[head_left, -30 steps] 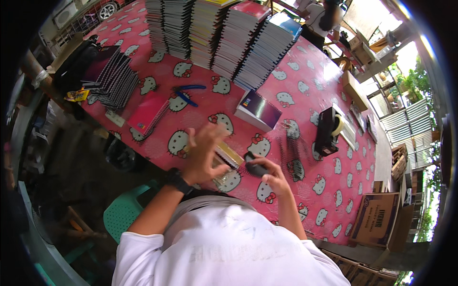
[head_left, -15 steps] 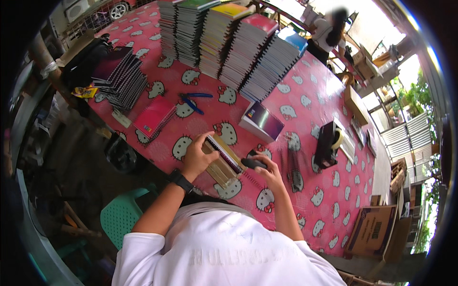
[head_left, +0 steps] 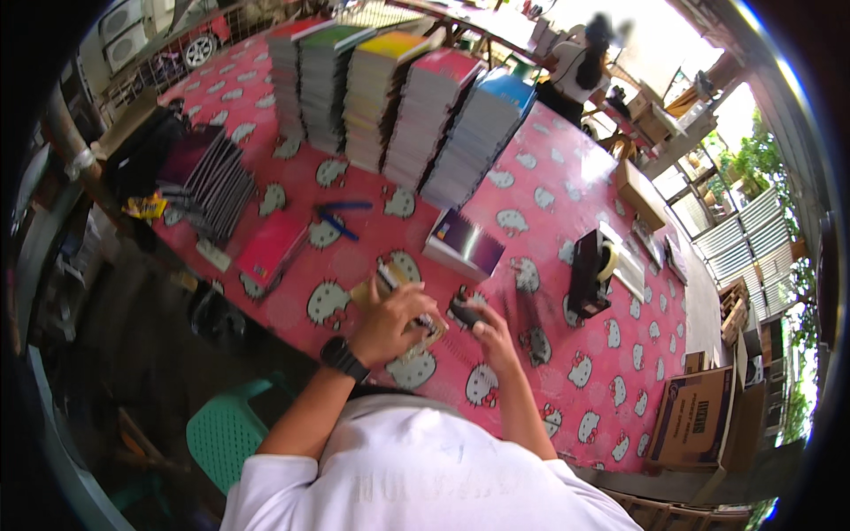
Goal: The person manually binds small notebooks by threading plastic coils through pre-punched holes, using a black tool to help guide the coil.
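Observation:
My left hand [head_left: 391, 324], with a dark watch on its wrist, lies across a tan wooden or cardboard holder [head_left: 361, 296]. Its fingers are bent over the narrow notebook edge set in the holder and hide most of it. Just to the right, my right hand [head_left: 494, 334] grips a dark, rounded hand tool [head_left: 464, 310] whose exact kind I cannot make out. The tool is held apart from the holder. A thin pinkish spiral coil [head_left: 459, 348] lies on the table between my hands. Beyond them rests a purple-covered notebook stack [head_left: 464, 245].
Tall notebook stacks [head_left: 381, 106] stand at the back. Dark notebooks [head_left: 211, 186], a pink notebook [head_left: 273, 248] and blue-handled pliers [head_left: 341, 218] lie left. A black tape dispenser [head_left: 591, 274] and a cardboard box [head_left: 694, 416] are right. Another person [head_left: 577, 71] is far off.
My left hand has shifted right and now covers more of the holder and notebook edge. My right hand and its tool have drawn away from the holder's edge. The view has shifted slightly.

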A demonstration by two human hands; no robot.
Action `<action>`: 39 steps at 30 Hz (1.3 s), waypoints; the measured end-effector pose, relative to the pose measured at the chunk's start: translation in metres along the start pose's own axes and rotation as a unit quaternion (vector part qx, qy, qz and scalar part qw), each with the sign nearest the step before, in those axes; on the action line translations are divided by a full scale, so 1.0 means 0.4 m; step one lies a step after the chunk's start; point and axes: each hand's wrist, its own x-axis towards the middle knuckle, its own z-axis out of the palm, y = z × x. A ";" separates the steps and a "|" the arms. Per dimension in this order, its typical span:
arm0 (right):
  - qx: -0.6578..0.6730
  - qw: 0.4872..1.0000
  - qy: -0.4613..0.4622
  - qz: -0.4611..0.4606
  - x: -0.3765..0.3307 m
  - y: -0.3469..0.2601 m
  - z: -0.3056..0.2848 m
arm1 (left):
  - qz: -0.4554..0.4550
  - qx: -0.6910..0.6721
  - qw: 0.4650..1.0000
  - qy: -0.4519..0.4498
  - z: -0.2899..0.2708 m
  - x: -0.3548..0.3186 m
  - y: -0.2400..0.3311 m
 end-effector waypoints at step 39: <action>-0.008 0.997 -0.058 0.041 -0.032 0.028 0.013 | 0.016 0.010 0.997 -0.071 -0.013 0.025 -0.040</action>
